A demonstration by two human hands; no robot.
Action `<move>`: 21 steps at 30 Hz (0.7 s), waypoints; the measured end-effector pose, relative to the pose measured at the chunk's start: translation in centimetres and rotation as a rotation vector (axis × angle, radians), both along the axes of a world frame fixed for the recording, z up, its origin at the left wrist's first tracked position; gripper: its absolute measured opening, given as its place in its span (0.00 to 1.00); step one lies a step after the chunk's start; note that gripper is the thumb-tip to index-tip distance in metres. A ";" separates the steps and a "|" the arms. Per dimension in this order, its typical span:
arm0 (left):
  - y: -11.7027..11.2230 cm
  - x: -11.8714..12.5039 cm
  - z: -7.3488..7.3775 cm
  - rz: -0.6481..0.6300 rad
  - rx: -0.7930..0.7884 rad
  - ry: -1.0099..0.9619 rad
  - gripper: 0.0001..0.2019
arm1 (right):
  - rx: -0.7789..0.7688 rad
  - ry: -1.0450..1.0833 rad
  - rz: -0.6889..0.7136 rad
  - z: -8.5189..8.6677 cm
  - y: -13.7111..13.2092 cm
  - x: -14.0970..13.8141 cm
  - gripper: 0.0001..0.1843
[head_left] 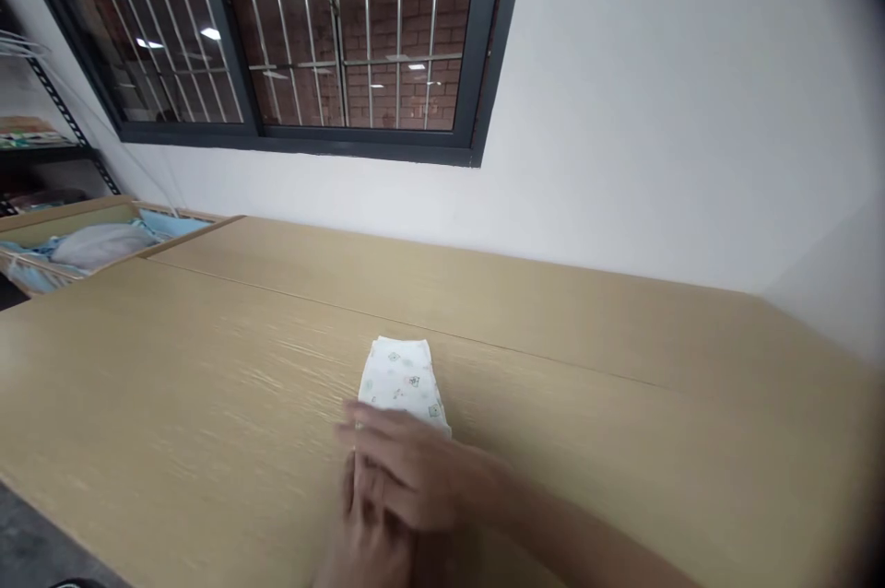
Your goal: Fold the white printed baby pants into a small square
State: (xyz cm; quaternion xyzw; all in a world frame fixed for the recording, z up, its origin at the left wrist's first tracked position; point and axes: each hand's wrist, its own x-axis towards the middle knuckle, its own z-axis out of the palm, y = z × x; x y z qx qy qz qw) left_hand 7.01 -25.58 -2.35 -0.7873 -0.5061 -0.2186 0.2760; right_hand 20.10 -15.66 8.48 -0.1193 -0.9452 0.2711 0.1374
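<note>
A white folded cloth (pixel 399 378) with a small scattered print lies on the wooden tabletop, its far end pointing toward the wall. My right hand (pixel 415 468) reaches in from the right and lies across the near part of the cloth, fingers stretched out and somewhat blurred. Beneath it, my left hand (pixel 366 537) comes up from the bottom edge, its fingers extended forward at the near end of the cloth. The right hand covers part of the left fingers and the cloth's near end.
The wooden table (pixel 207 385) runs back to a white wall (pixel 656 109). At the far left, a wooden bin (pixel 194 238) holds bluish and greyish fabric. Behind it stands a shelf rack (pixel 52 155) with stacked items. A barred window (pixel 346 141) is above.
</note>
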 end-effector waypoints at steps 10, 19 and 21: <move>0.2 0.1 -1.6 0.046 0.106 0.016 0.39 | 0.163 -0.066 -0.036 -3.5 0.9 -0.5 0.27; -0.2 -0.2 -0.3 0.123 0.049 0.088 0.48 | 0.332 -0.112 -0.161 -5.4 7.8 -0.7 0.32; -0.3 -0.2 -0.4 0.138 0.045 0.074 0.49 | 0.326 -0.123 -0.145 -5.3 9.1 -0.6 0.32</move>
